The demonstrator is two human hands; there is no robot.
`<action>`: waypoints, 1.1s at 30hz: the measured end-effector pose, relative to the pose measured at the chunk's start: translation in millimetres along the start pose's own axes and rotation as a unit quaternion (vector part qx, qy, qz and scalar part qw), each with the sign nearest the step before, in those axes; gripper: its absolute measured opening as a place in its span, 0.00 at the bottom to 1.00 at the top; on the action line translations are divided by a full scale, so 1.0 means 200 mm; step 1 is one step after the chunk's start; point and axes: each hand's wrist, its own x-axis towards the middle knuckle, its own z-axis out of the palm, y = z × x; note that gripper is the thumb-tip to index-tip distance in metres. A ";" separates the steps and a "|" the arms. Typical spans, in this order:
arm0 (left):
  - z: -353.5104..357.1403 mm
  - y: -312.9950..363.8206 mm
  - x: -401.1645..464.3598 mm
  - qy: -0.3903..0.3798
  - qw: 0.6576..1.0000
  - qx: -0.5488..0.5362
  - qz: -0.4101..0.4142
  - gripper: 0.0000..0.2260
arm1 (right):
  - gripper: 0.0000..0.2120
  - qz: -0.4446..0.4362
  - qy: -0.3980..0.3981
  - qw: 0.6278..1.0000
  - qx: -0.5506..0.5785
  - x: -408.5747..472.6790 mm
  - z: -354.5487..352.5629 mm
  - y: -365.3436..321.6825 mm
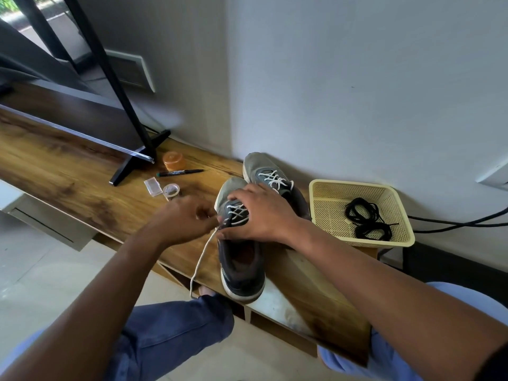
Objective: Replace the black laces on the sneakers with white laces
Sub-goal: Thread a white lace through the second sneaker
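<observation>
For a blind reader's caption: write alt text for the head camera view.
Two hands lace a grey sneaker on a wooden bench: the left hand pinches the white lace, the right hand steadies the shoe. A second, white-laced sneaker sits behind it, and black laces lie in a yellow basket.

Grey sneakers [242,243], white laces [236,211]; black laces [367,220], cream basket [319,193].

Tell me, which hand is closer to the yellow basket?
Right. The right hand rests on the near sneaker, just beside the yellow basket. The left hand pinches the white lace on the sneaker's far side.
</observation>
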 end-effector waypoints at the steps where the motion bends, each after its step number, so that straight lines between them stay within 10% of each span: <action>1: 0.01 0.01 0.00 -0.040 0.999 -0.006 -0.006 0.12 | 0.47 0.001 -0.002 1.000 0.002 0.00 0.00 0.01; 9: -0.08 -0.09 0.00 0.073 0.968 -0.221 -0.096 0.14 | 0.55 0.026 -0.019 0.999 -0.004 0.00 0.01 0.01; 12: -0.08 -0.12 0.00 0.067 0.982 -0.132 -0.118 0.16 | 0.56 0.028 -0.019 0.999 -0.004 0.00 0.00 0.01; 16: -0.06 -0.13 0.00 -0.183 0.975 0.049 -0.116 0.06 | 0.58 0.017 -0.041 0.999 0.012 -0.01 -0.03 0.02; 20: -0.02 -0.11 0.01 -0.090 0.994 0.013 -0.061 0.02 | 0.59 0.016 -0.088 0.995 0.053 -0.01 -0.10 0.05; 28: 0.10 0.02 0.03 -0.066 0.993 -0.092 -0.038 0.40 | 0.40 0.058 -0.119 0.991 0.018 -0.03 -0.09 0.04; 33: 0.16 0.06 0.04 -0.035 0.997 -0.061 -0.030 0.39 | 0.41 0.072 -0.111 0.990 0.041 -0.03 -0.04 0.03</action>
